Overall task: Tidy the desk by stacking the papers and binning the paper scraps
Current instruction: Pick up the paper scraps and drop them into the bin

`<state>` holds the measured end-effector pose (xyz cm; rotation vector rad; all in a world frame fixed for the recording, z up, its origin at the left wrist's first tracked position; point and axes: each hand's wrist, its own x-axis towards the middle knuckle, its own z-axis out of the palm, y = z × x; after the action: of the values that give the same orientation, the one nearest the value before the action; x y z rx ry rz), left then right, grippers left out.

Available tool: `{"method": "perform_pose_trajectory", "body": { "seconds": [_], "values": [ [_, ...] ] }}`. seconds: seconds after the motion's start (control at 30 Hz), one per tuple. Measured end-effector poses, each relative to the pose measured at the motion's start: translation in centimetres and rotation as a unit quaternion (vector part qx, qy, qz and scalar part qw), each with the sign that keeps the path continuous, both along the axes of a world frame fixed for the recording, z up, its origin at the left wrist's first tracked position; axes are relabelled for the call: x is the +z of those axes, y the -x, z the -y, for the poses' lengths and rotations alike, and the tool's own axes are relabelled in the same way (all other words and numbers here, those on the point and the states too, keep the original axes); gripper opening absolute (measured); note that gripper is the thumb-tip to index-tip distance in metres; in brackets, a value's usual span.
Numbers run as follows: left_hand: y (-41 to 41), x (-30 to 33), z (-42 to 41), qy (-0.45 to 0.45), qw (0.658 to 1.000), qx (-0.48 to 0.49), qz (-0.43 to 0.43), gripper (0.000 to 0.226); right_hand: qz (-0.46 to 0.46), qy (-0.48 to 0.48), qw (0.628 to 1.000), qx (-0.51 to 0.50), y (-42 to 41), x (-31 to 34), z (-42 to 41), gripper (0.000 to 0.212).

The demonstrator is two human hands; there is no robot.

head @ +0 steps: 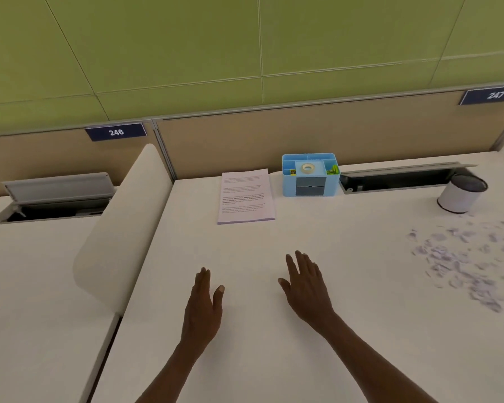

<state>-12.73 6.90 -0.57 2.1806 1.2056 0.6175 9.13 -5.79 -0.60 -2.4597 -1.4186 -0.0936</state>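
A neat stack of printed papers lies on the white desk near its back edge. Several pale paper scraps are scattered over the desk's right side. A small white bin with a dark rim stands tilted behind the scraps, at the back right. My left hand and my right hand hover over the bare middle of the desk, fingers extended and holding nothing. Both are well in front of the papers and left of the scraps.
A blue desk organiser with a tape roll stands right of the papers. An open cable tray runs along the back right. A padded white divider separates this desk from the left one, which has its own cable hatch.
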Motion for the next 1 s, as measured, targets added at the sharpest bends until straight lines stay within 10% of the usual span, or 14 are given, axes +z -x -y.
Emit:
{"method": "perform_pose_trajectory", "body": {
  "seconds": [1.0],
  "values": [
    [-6.8,3.4,5.9,-0.032,0.992,-0.119,0.03,0.054,-0.005,-0.014,0.994,-0.106,-2.2,3.8,9.8,0.06]
  ]
}}
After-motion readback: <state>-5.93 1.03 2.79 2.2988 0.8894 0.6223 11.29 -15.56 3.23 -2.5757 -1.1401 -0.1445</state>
